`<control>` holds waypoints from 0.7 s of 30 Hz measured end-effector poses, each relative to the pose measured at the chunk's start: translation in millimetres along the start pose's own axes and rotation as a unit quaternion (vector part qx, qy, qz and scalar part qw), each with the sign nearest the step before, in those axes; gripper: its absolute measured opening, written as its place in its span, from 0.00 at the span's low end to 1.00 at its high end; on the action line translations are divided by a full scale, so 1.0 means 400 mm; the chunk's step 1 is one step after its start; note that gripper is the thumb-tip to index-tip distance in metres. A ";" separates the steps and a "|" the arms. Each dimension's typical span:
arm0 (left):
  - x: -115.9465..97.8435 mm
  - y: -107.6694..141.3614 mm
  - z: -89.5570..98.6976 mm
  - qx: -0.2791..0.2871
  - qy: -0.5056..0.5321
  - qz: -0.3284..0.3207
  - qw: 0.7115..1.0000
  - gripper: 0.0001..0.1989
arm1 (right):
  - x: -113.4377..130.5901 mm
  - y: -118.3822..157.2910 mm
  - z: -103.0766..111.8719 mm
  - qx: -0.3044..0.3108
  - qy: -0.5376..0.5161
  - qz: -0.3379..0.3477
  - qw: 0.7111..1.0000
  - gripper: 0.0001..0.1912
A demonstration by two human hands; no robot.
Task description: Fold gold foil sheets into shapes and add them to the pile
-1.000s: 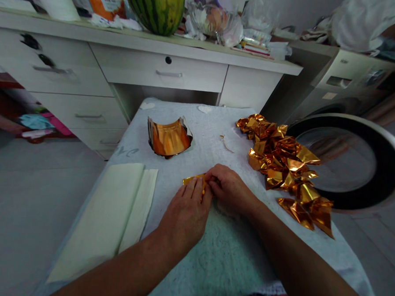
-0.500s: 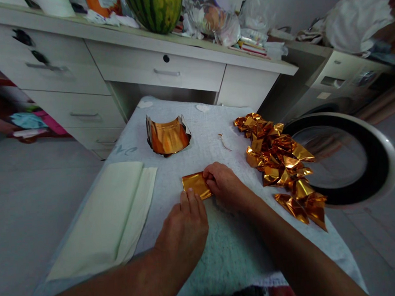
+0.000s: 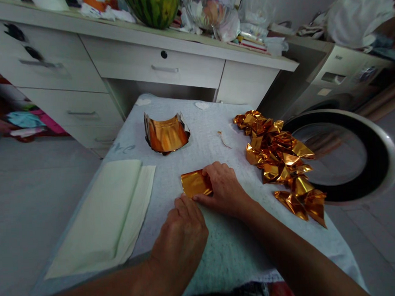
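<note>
A small folded sheet of gold foil (image 3: 196, 183) lies on the cloth-covered table in front of me. My right hand (image 3: 224, 186) grips its right end, with fingers over the far edge and thumb along the near edge. At the near left corner, the bunched fingertips of my left hand (image 3: 185, 228) pinch the foil. Beyond it stands a curved stack of gold foil sheets (image 3: 167, 135), bowed up at both ends. To the right is a pile of folded gold foil pieces (image 3: 280, 157). A thin strand (image 3: 223, 140) lies between stack and pile.
Pale folded paper (image 3: 98, 215) covers the table's left side. Behind the table (image 3: 209, 118) stands a white desk (image 3: 187, 71) with drawers, bearing a watermelon (image 3: 153, 6) and plastic bags. The open round door (image 3: 380, 156) of a washing machine (image 3: 336, 76) sits close to the right edge.
My right thumb has moved left along the foil's near edge. My left fingertips have slid down from the foil's surface to its near left corner and bunched together.
</note>
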State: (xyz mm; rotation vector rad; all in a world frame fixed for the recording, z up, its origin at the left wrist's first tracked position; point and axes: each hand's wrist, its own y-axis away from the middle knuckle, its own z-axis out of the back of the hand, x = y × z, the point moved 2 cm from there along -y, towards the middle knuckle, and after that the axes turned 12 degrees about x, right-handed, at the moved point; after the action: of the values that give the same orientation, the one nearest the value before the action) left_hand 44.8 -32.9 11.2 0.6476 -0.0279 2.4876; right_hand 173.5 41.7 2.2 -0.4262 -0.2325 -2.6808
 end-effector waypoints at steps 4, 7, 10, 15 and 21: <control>0.002 -0.002 -0.008 0.008 -0.006 -0.015 1.000 0.19 | -0.016 0.004 0.001 0.009 -0.015 0.006 1.000 0.25; 0.005 -0.001 -0.008 0.011 -0.011 -0.024 1.000 0.20 | -0.042 0.008 0.007 0.011 -0.023 -0.007 1.000 0.26; 0.010 0.001 -0.008 0.016 -0.004 -0.032 0.999 0.21 | -0.074 0.013 0.017 0.020 -0.028 -0.026 0.999 0.28; 0.015 0.009 -0.026 0.004 0.018 -0.044 0.999 0.22 | -0.122 0.022 0.036 0.028 -0.032 -0.043 0.998 0.29; 0.014 0.025 -0.053 -0.049 0.033 -0.033 0.998 0.23 | -0.150 0.033 0.065 0.041 -0.050 -0.045 0.997 0.26</control>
State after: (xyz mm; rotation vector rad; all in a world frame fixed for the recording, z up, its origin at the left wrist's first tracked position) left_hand 26.0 -35.0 -3.6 0.5175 -0.1007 2.4260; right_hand 237.9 58.0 8.1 -0.5364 -0.3973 -2.7288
